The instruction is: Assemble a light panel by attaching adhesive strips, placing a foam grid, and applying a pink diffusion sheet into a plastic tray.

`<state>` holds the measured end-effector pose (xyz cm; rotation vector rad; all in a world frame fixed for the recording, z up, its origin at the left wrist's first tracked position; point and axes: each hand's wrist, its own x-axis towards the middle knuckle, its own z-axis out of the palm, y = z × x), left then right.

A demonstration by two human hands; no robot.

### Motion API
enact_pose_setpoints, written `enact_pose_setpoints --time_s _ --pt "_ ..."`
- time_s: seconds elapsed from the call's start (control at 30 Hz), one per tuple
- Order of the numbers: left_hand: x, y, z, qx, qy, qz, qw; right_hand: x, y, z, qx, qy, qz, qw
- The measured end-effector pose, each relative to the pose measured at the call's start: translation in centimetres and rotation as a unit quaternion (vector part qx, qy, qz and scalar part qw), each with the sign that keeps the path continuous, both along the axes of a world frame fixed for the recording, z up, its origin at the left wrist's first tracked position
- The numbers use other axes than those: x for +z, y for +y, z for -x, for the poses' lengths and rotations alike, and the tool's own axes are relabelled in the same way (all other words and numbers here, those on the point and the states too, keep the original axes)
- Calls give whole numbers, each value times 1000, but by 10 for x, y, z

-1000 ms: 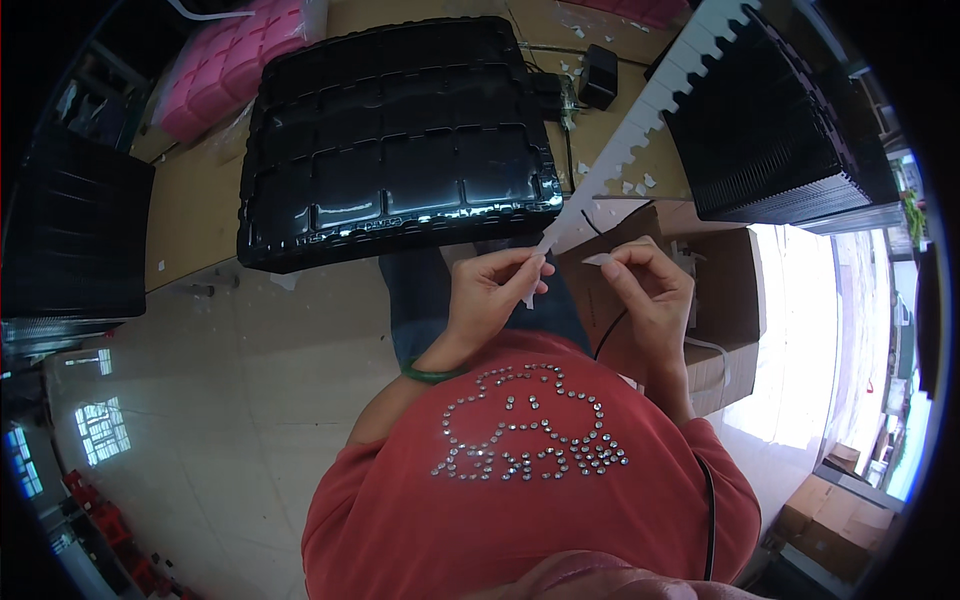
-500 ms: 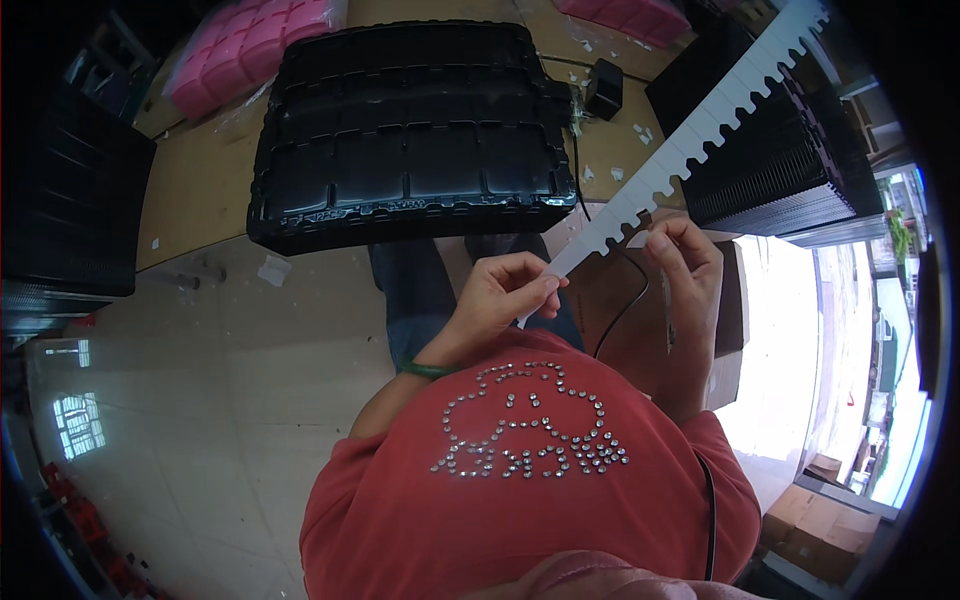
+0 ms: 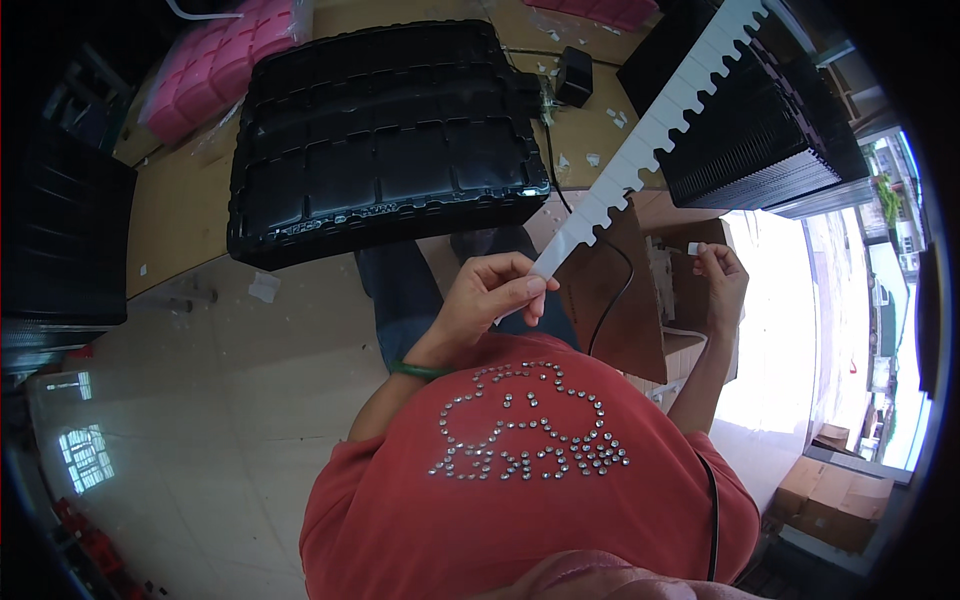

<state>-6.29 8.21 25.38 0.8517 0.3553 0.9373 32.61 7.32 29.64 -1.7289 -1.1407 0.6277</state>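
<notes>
My left hand (image 3: 490, 300) is closed on the lower end of a long white strip (image 3: 640, 150) with a row of notches along its right edge. The strip slants up and away to the right, past the table's edge. Off to the right, clear of the strip, my right hand (image 3: 724, 280) pinches a small white piece (image 3: 693, 248) between thumb and fingertip. Ahead of my hands, a black moulded plastic tray (image 3: 370, 130) with a ribbed top lies on the table, close to its near edge.
Pink moulded trays (image 3: 225, 70) stand at the far left of the table (image 3: 180, 220). Stacked black trays rise at left (image 3: 70, 220) and right (image 3: 750, 160). A small black block (image 3: 574, 77) has a cable. White scraps lie about. A cardboard box (image 3: 610, 300) is beside my legs.
My right hand has moved away from the strip, rightward and slightly down, with the small white piece in its fingers. My left hand still grips the strip. The whole view has shifted slightly.
</notes>
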Motion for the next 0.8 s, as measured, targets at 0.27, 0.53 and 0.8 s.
enact_pose_setpoints --time_s 0.27,0.53,0.8 --pt "10 -5 14 -97 -80 46 991 17 20 42 -41 -319 -11 947" --pt "17 -12 49 -149 -208 86 963 96 106 226 684 171 -83 705" --pt "85 -1 137 149 155 13 977 117 175 365 658 -73 -167 731"
